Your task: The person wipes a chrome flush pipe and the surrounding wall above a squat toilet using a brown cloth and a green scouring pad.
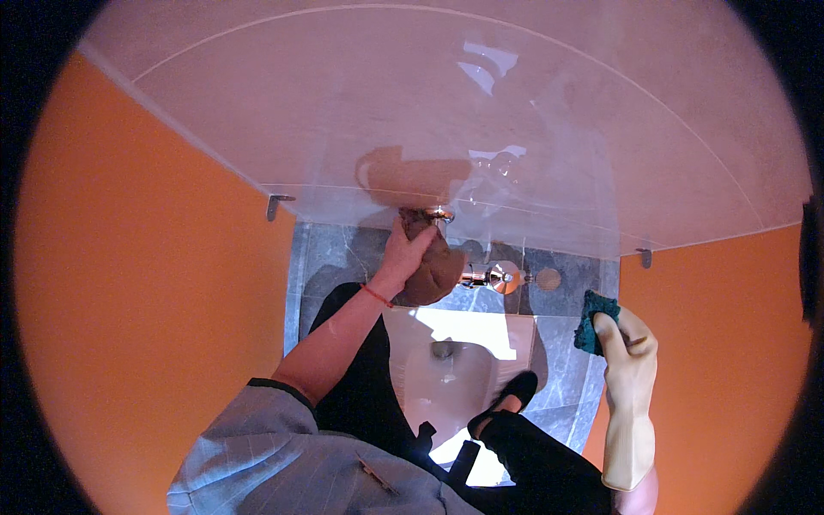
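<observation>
My left hand (407, 254), bare with a red string at the wrist, is closed on a brown cloth (438, 280) against the wall, just below a chrome pipe fitting (441, 214). Part of the cloth hangs beside a chrome flush valve (503, 277). Off to the right, my right hand (627, 360) wears a cream rubber glove and pinches a dark green scouring pad (593, 322) between thumb and fingers. The pad is held in the air, apart from the valve. Below the cloth lies a squat toilet pan (450, 380) between my legs.
Orange partitions (141, 290) stand at both sides, with metal brackets (278, 205) near the glossy pinkish wall panel (322, 109). Grey marbled tiles (335, 248) surround the pan. My black shoe (520, 390) is at its right edge.
</observation>
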Available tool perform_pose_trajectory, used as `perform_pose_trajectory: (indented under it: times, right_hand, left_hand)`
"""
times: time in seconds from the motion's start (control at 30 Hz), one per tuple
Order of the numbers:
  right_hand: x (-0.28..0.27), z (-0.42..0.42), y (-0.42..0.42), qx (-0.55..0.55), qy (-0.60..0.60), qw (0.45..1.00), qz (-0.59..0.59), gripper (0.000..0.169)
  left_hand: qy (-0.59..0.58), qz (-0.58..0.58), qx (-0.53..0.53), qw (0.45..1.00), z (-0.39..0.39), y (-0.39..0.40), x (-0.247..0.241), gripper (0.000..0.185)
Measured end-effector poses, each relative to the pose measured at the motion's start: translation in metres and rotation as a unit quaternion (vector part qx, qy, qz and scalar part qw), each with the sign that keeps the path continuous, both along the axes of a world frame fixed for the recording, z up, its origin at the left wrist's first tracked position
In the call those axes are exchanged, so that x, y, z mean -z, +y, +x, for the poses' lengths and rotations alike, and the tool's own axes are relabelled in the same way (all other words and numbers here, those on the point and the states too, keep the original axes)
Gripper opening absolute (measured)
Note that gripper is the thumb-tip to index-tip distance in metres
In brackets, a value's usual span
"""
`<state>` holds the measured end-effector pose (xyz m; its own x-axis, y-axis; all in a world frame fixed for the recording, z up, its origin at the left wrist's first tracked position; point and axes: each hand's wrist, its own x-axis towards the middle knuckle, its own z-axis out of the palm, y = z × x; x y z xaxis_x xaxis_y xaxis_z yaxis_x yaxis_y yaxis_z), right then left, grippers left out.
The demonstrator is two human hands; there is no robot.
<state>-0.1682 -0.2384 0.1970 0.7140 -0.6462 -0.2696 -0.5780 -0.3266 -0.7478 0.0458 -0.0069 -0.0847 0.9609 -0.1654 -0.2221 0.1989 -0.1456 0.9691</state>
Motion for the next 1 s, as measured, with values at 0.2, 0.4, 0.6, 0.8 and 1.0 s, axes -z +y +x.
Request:
perform_pose_trajectory:
  times: [0.2, 0.4, 0.6, 0.8, 1.0]
  right_hand:
    - [-0.002, 0.014, 0.009, -0.043, -0.015, 0.999, -0.005, 0.03]
    - [0.0, 0.001, 0.002, -0.011, 0.002, 1.0, -0.019, 0.03]
    - [-0.005, 0.003, 0.005, 0.005, -0.003, 1.0, -0.016, 0.029]
    - [-0.007, 0.0, -0.005, -0.018, -0.015, 0.999, -0.024, 0.029]
    - [-0.005, 0.001, -0.003, -0.047, 0.006, 0.998, -0.029, 0.03]
  left_hand:
    - [0.372, -0.376, 0.008, 0.849, 0.017, 0.047, 0.09, 0.068]
    - [-0.266, 0.253, 0.046, 0.929, -0.055, -0.023, -0.063, 0.083]
    - [-0.119, 0.048, -0.001, 0.992, -0.029, -0.009, -0.025, 0.084]
    - [0.118, -0.192, -0.022, 0.974, -0.032, 0.006, -0.017, 0.085]
    - [0.06, -0.097, -0.113, 0.987, -0.056, -0.005, -0.012, 0.092]
